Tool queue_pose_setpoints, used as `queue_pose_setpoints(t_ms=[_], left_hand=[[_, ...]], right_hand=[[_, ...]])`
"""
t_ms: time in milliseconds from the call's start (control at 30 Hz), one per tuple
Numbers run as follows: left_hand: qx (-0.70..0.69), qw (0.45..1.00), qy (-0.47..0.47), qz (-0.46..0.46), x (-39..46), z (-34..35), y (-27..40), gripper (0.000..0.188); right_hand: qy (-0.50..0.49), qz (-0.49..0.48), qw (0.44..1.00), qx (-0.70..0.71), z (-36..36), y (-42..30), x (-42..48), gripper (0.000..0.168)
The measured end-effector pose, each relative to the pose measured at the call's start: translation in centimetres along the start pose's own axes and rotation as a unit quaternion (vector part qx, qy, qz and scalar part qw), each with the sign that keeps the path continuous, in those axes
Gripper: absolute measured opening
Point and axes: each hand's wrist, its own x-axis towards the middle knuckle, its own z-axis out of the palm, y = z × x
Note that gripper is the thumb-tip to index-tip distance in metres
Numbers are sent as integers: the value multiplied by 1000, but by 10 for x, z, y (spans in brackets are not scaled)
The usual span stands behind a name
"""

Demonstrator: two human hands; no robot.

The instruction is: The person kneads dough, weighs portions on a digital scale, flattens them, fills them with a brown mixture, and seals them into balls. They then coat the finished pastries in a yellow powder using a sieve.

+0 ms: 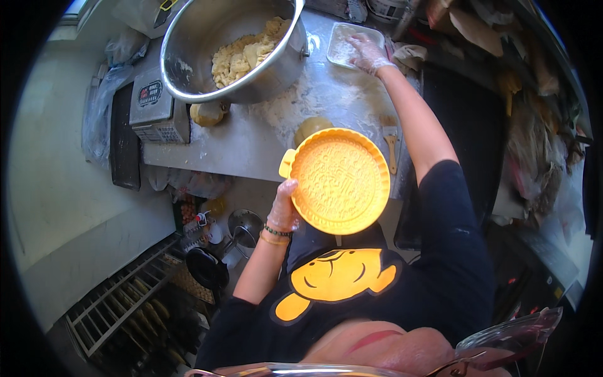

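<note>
My left hand (284, 206), in a clear plastic glove, grips the left rim of a round yellow mooncake mold (340, 181) with a fluted wall and an embossed floor. The mold is held up over the table's front edge, its cavity facing up. My right hand (368, 53), gloved too, reaches into a white plastic tub (335, 49) of flour at the back; whether its fingers hold any flour cannot be told. Partly hidden behind the mold, a dough ball (308, 128) rests on the metal table (221, 148). A large steel bowl (278, 77) holds crumbly dough (235, 63).
Right of the mold lies a wooden-handled brush (392, 148). A digital scale (155, 108) stands at the left, with another dough ball (206, 114) beside it, under the bowl's edge. Black trays (464, 118) and plastic bags crowd the right side. A slatted rack (122, 297) is at lower left.
</note>
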Motion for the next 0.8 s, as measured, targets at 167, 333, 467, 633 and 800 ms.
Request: queue_pose_setpoints(t_ms=[167,333,467,633,800], left_hand=[[-45,999,22,-13,2,-6,19,91],[-56,998,-2,-13,11,-5,34,88],[-41,999,-1,-22,29,1,44,87],[-1,1000,-1,-9,74,17,44,80],[11,1000,26,11,131,37,33,72]], right_hand=[[-88,-92,987,-97,20,7,29,74],[-57,-101,990,-75,33,4,15,52],[-20,-120,990,-68,37,0,23,30],[-10,93,994,61,-26,-12,12,28],[45,126,945,299,-126,-45,-47,33]])
